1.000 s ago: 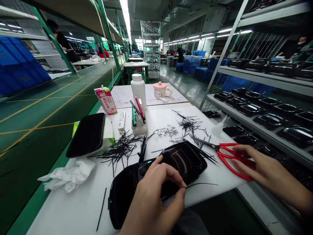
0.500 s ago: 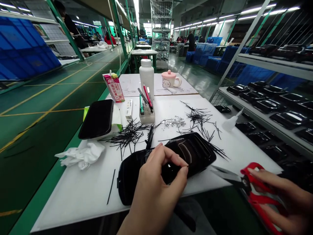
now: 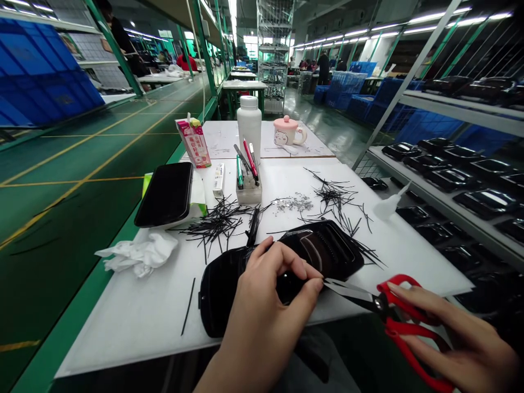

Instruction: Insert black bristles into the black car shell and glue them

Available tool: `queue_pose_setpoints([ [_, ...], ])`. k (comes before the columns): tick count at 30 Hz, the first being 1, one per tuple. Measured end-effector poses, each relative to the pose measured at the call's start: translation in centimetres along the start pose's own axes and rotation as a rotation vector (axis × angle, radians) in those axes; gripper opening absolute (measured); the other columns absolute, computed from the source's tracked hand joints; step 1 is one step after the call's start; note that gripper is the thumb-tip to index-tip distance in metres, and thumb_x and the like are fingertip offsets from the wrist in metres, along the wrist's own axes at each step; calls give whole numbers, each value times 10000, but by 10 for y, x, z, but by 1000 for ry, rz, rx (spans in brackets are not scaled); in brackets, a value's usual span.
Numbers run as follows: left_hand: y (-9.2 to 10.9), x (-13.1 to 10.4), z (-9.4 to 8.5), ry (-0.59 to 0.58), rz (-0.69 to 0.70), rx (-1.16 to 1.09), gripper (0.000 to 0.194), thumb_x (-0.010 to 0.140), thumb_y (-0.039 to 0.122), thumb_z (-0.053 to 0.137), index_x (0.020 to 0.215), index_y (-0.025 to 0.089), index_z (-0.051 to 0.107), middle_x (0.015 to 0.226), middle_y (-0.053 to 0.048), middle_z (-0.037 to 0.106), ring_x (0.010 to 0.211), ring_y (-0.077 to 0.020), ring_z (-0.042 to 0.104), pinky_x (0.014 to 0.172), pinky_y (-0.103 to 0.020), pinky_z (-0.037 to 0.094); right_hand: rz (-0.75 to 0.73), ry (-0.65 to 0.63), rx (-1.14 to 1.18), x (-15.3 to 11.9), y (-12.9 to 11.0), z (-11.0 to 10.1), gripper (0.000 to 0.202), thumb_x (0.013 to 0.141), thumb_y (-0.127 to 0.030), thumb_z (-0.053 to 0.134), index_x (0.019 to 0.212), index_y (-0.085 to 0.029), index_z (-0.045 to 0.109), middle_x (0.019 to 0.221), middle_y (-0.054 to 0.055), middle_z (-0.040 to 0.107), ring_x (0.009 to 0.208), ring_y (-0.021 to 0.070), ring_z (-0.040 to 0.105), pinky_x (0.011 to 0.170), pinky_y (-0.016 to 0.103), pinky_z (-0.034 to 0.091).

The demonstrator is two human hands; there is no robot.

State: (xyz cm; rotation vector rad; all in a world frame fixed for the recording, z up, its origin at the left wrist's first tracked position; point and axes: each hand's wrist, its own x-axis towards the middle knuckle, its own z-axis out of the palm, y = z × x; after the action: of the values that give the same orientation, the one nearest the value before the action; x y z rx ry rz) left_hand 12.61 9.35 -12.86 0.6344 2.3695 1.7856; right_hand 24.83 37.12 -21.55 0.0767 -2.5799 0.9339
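Bench, lower center: the left hand [image 3: 272, 297], thumb and forefinger pinched together at the lower edge of the black case [image 3: 323, 248]; whether a strip lies between the fingertips cannot be told. Lower right: the right hand [image 3: 458, 327], curled on the red handles of the scissors [image 3: 379, 303], blades slightly parted, tips beside the left fingertips. The case lies near the front edge of the white bench [image 3: 135, 322]. Above it, black strips [image 3: 219, 221] and silver bits [image 3: 295, 203]; bare surface extends right of the case and at lower left.
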Motion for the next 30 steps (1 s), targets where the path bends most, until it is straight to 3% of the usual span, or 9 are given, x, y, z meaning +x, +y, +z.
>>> queue_pose_setpoints([
  [8,-1,2,1,4,13,34,272,874,155,605,764,242,372,801,80,733,759,-159,683,1261,-675,175,20,-4,20,-5,-1,2,351,940,-498,691,1264,-364,707,1172,11,766,1030,238,751,943,290,609],
  [12,-1,4,0,7,64,97,254,877,152,586,770,241,374,783,83,704,740,-153,689,1242,-720,198,49,29,-11,6,17,-13,379,932,-469,691,1297,-370,676,1232,11,753,1039,262,755,891,316,638],
  [16,-5,3,-4,21,134,192,215,890,155,565,794,245,395,780,88,671,697,-137,681,1227,-754,218,125,-2,-185,43,41,-39,449,923,-498,687,1334,-321,663,1118,48,776,850,241,771,655,283,633],
  [19,-12,3,-8,-9,205,278,167,916,164,557,858,261,434,808,88,664,712,-127,685,1242,-711,257,125,-20,-241,71,44,-45,434,937,-541,642,1271,-275,716,1134,93,732,886,248,739,741,346,614],
  [23,-17,7,-11,-133,393,380,158,910,121,524,912,269,472,814,82,664,756,-110,711,1242,-567,372,143,-50,-146,99,44,-39,396,935,-569,620,1150,-269,764,1096,103,704,936,260,701,812,391,584],
  [27,-7,13,-10,-235,505,455,174,899,80,458,896,247,509,779,61,664,731,-100,719,1194,-417,463,227,94,-56,135,60,-34,522,936,-571,589,1271,-176,651,1219,177,674,1097,316,655,966,502,539],
  [30,-1,15,-10,-313,503,485,185,909,79,443,881,242,525,785,50,671,741,-111,721,1161,-369,500,273,76,79,165,74,-28,555,854,-556,691,1244,-165,640,1195,169,709,1127,316,677,978,484,554],
])
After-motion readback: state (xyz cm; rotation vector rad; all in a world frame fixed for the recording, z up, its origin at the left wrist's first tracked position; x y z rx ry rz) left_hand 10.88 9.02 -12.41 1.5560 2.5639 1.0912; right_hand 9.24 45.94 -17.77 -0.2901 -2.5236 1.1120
